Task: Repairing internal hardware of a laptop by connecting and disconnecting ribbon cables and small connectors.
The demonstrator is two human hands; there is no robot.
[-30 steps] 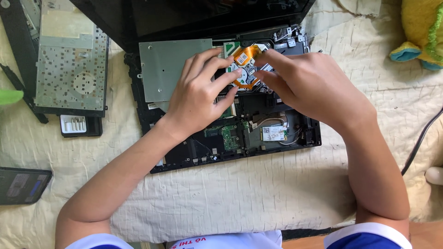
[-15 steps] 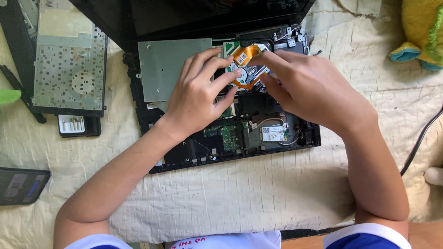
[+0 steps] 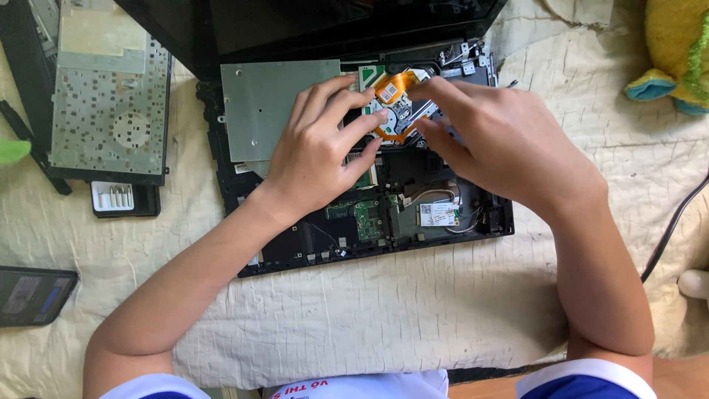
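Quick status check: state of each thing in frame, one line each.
Laptop: opened up, top cover off, boards exposed.
Orange flex cable: bent over the metal part, between both hands' fingertips.
Left hand: resting on the laptop internals, fingers at the cable.
Right hand: fingers pinched at the cable.
Removed keyboard: face down, left of the laptop.
Screwdriver bit case: open, bits showing.
Phone: lying flat, screen lit.

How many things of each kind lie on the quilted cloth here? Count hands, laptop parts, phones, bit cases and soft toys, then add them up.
Hands: 2, the left hand and the right hand
Laptop parts: 2, the opened laptop base and the removed keyboard panel
Phones: 1, the dark phone
Bit cases: 1, the small bit case
Soft toys: 1, the yellow soft toy
Total: 7
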